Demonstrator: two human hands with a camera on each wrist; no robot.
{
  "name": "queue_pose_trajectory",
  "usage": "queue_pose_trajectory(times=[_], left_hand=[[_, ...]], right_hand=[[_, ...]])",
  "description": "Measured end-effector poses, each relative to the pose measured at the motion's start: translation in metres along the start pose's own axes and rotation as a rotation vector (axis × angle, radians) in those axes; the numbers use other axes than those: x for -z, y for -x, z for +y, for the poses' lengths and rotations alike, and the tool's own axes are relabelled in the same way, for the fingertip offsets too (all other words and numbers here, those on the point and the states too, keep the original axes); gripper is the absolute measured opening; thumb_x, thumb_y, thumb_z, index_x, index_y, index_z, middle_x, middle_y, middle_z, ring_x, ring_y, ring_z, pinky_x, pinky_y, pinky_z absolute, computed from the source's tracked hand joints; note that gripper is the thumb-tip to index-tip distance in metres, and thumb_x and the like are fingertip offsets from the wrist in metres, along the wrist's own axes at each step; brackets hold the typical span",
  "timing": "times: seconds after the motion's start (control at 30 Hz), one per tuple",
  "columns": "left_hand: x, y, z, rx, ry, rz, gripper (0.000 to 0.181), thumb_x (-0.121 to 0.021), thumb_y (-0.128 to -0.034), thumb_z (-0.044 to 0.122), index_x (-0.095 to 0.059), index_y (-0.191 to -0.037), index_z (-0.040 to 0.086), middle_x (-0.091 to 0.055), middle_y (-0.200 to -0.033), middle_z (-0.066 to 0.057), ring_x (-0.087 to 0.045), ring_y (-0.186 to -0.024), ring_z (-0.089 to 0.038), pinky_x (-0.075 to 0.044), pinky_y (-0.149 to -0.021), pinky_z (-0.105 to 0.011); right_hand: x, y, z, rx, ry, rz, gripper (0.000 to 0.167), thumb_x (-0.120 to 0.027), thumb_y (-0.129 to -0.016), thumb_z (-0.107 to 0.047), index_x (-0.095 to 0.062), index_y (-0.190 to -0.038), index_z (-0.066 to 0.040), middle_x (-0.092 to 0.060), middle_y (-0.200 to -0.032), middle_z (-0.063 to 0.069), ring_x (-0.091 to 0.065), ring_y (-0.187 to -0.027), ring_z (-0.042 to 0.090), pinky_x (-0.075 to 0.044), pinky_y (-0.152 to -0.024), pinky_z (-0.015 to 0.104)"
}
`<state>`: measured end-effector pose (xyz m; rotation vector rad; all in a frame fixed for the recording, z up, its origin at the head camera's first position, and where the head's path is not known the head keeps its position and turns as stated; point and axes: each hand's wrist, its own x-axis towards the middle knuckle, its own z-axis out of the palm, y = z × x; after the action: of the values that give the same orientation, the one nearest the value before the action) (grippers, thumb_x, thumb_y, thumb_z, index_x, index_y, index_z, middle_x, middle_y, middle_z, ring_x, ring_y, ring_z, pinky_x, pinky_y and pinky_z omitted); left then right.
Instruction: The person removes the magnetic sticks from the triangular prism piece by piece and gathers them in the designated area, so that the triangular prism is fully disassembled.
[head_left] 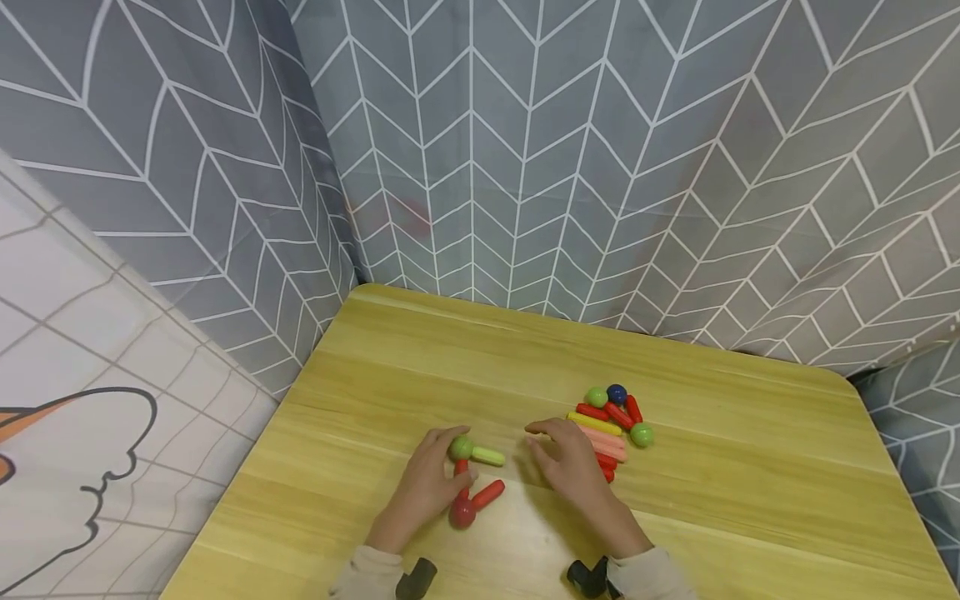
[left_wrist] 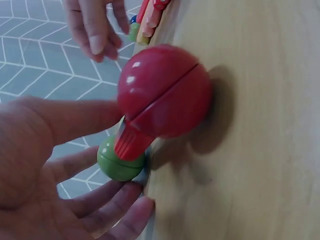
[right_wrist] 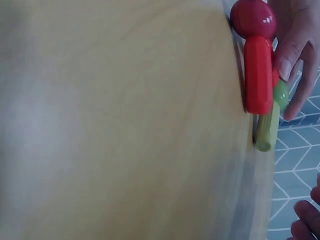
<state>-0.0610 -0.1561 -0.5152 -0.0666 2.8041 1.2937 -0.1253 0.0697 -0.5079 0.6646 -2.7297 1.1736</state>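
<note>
A joined toy piece lies on the table before my left hand. A green ball with a light-green stick forms its far end, and a red stick runs back to a red ball. Another red stick slants out from that ball. My left thumb lies against the piece near the red ball, while the fingers curve around the green ball. Over the table, beside a group of loose sticks, my right hand is loosely bent with nothing in it.
Right of centre, the group holds a yellow stick, pink sticks, several red sticks, a blue ball and green balls. Patterned grey curtains hang behind the wooden table.
</note>
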Motion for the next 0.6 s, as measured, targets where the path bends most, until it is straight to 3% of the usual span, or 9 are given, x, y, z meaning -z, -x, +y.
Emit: queue_pose_trajectory(times=[0.23,0.43,0.6], left_hand=[[0.006,-0.003,-0.005,-0.014,0.01,-0.099,0.064,-0.08,-0.0849,0.019,-0.053,-0.143,0.015,-0.055,-0.136,-0.008,-0.055,-0.127,-0.032,-0.046,-0.107,-0.057],[0.007,-0.004,-0.006,-0.014,0.005,-0.129,0.062,-0.078,-0.0865,0.02,-0.053,-0.143,0.016,-0.055,-0.137,-0.009,-0.056,-0.125,-0.031,-0.047,-0.105,-0.056],[0.006,-0.003,-0.007,-0.025,0.014,-0.129,0.061,-0.078,-0.087,0.018,-0.054,-0.142,0.014,-0.056,-0.135,-0.01,-0.056,-0.124,-0.032,-0.047,-0.104,-0.057]], right_hand=[[-0.019,0.002,-0.001,-0.029,-0.069,-0.126,0.018,-0.075,-0.09,-0.013,-0.075,-0.107,-0.01,-0.074,-0.102,-0.001,-0.067,-0.093,0.016,-0.056,-0.082,0.03],[-0.034,0.005,-0.003,-0.009,-0.113,-0.195,0.021,-0.078,-0.088,-0.017,-0.074,-0.108,-0.011,-0.073,-0.1,-0.002,-0.066,-0.09,0.011,-0.056,-0.083,0.029],[-0.044,0.001,-0.006,0.017,-0.088,-0.235,0.023,-0.079,-0.086,-0.02,-0.075,-0.107,-0.011,-0.073,-0.101,-0.002,-0.064,-0.091,0.012,-0.053,-0.082,0.028]])
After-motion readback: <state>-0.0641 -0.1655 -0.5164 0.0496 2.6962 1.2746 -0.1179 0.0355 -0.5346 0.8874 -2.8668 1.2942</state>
